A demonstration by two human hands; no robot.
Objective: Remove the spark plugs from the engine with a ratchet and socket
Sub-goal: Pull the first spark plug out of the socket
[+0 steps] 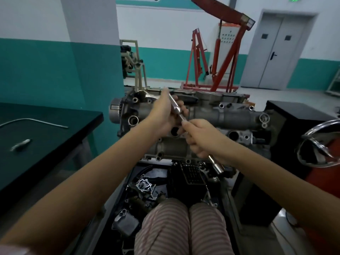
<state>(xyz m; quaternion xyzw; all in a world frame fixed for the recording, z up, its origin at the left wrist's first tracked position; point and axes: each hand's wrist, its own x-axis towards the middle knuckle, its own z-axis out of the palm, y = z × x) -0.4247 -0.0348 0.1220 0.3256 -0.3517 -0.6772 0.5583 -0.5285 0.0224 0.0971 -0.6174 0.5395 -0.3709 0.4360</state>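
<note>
Ratchet (pixel 175 105) and long socket (pixel 217 165) are held up in the air above the engine (pixel 211 115), not seated in any plug well. The left hand (pixel 165 111) has its fingers curled round the ratchet's upper part. The right hand (pixel 200 138) grips the thin shaft lower down, thumb pressed along it, with the socket end sticking out below the wrist toward the near side. Whether the two pieces are fully clicked together I cannot tell; the joint is hidden between the hands.

Open plug wells: one dark hole (pixel 174 131) just under the left hand, another (pixel 233 135) further right. No spark plug itself is visible; any remaining ones sit down inside the wells.

Risks, as I judge them:
- Socket half-latched on the drive could drop off into the parts tray (pixel 147 188) below, among the loose castings.
- Entering a well at a tilt may cock the socket on the plug and crack its ceramic or round the hex.
- Ratchet direction set wrong would tighten rather than loosen.

Surroundings: black bench (pixel 55 126) at left carrying a bent metal rod (pixel 35 120); red engine crane (pixel 220 57) far behind; chrome handwheel (pixel 320 142) at right.
</note>
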